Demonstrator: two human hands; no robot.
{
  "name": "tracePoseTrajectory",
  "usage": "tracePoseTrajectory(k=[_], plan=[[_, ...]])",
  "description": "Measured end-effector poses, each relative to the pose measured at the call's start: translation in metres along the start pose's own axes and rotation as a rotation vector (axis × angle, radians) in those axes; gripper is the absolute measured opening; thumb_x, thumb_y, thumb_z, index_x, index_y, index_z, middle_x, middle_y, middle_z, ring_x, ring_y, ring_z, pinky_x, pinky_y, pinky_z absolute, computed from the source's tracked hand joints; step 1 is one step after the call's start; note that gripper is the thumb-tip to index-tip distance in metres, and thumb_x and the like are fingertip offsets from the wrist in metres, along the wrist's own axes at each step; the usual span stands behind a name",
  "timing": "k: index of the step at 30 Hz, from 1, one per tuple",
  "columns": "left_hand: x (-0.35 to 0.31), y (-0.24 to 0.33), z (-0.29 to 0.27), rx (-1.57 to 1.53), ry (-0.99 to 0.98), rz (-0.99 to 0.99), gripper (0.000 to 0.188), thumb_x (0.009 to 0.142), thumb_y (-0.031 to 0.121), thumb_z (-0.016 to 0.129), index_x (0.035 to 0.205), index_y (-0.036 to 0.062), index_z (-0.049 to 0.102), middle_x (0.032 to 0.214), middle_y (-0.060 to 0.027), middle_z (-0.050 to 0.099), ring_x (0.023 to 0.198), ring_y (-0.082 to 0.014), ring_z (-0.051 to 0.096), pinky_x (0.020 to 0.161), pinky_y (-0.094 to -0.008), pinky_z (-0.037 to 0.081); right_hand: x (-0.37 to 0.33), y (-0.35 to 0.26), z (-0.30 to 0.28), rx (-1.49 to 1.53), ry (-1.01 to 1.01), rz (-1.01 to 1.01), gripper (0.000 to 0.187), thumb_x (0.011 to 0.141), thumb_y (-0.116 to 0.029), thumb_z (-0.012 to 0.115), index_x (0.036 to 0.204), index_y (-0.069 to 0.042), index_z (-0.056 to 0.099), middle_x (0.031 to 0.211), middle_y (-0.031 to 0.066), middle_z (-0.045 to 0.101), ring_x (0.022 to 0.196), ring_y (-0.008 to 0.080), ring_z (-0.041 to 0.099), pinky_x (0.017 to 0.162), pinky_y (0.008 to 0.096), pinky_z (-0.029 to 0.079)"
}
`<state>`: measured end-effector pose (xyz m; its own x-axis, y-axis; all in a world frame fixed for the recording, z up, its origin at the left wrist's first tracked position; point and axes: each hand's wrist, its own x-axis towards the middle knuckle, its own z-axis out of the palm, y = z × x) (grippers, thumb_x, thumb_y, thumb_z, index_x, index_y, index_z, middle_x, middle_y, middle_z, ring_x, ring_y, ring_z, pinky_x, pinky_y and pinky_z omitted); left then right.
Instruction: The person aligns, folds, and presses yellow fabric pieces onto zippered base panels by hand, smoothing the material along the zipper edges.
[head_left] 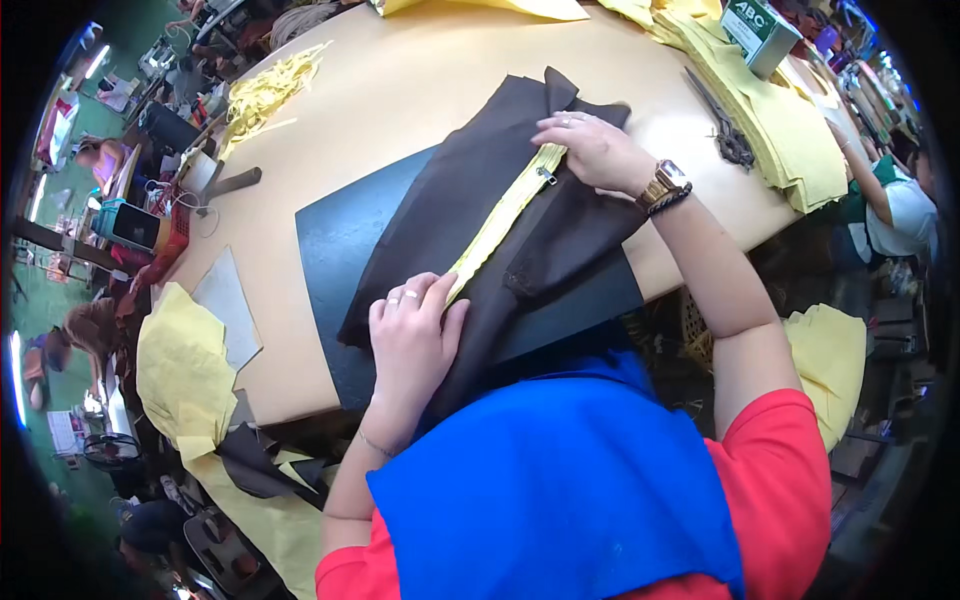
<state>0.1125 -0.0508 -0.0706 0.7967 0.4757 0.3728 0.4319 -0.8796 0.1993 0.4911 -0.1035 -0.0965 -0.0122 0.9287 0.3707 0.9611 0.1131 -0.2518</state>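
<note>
A dark brown piece of fabric or leather (440, 200) lies on a black mat (330, 240) in front of me. Along it runs a yellow zipper (500, 217) with a metal zipper pull (546, 176) near its far end. My left hand (412, 325) is closed on the near end, thumb and forefinger at the zipper's edge. At the far end, the bent fingers of my right hand (605, 152) press the zipper against the brown piece. The undersides of my right fingers are hidden.
Scissors (715, 115) lie at the right beside stacked yellow sheets (770, 150) bearing a green and white can (758, 38). Yellow strips (275, 90) and a dark-handled tool (232, 183) are at the left. More yellow material (185, 360) hangs over the table's left edge.
</note>
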Motion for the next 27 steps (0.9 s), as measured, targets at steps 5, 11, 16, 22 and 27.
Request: tracePoseTrajectory(k=[5,11,16,22,27], plan=[[-0.002,-0.031,0.019,0.013,-0.082,-0.063,0.017,0.094,0.017,0.074,0.11,0.011,0.073,0.109,-0.0056,0.071,0.096,-0.0269,0.07,0.081,-0.0424,0.054,-0.015,0.019,-0.006,-0.089,-0.074,0.0,0.034,0.094,-0.004,0.059,0.12,-0.017,0.077,0.127,0.0043,0.074,0.129,0.026,0.065,0.113,0.0476,0.048],[-0.003,-0.069,-0.042,-0.583,-0.326,-0.315,0.02,0.107,0.014,0.06,0.119,0.002,0.071,0.096,-0.0089,0.075,0.088,-0.0247,0.074,0.083,-0.0377,0.057,-0.011,-0.009,-0.08,0.279,-0.246,0.209,0.022,0.102,-0.009,0.069,0.121,-0.009,0.077,0.114,0.0067,0.077,0.109,0.0187,0.072,0.102,0.0337,0.053],[0.037,-0.13,-0.109,-0.781,-0.569,-0.409,0.026,0.104,0.004,0.058,0.127,0.0009,0.069,0.096,0.0021,0.069,0.092,-0.0082,0.064,0.089,-0.0277,0.054,0.025,-0.035,-0.141,0.526,-0.43,0.24,0.025,0.095,-0.002,0.068,0.119,-0.002,0.076,0.103,0.0037,0.078,0.097,0.0094,0.068,0.093,0.0271,0.054],[0.149,-0.227,-0.109,-0.134,-0.116,-0.256,0.047,0.091,-0.004,0.057,0.131,0.0087,0.077,0.107,-0.0046,0.081,0.095,-0.0087,0.069,0.09,-0.0261,0.054,0.124,-0.02,-0.12,0.151,0.093,0.031,0.017,0.093,-0.003,0.069,0.109,-0.004,0.075,0.087,0.0044,0.072,0.08,0.0124,0.066,0.078,0.0295,0.055],[0.141,-0.222,-0.134,0.274,0.712,0.064,0.045,0.099,0.003,0.064,0.133,0.029,0.077,0.135,0.0036,0.076,0.131,-0.0179,0.068,0.123,-0.0675,0.018,0.121,-0.037,-0.125,0.053,0.671,-0.294,0.012,0.098,-0.003,0.073,0.11,-0.005,0.076,0.115,0.0059,0.081,0.108,0.019,0.078,0.094,0.0282,0.061]])
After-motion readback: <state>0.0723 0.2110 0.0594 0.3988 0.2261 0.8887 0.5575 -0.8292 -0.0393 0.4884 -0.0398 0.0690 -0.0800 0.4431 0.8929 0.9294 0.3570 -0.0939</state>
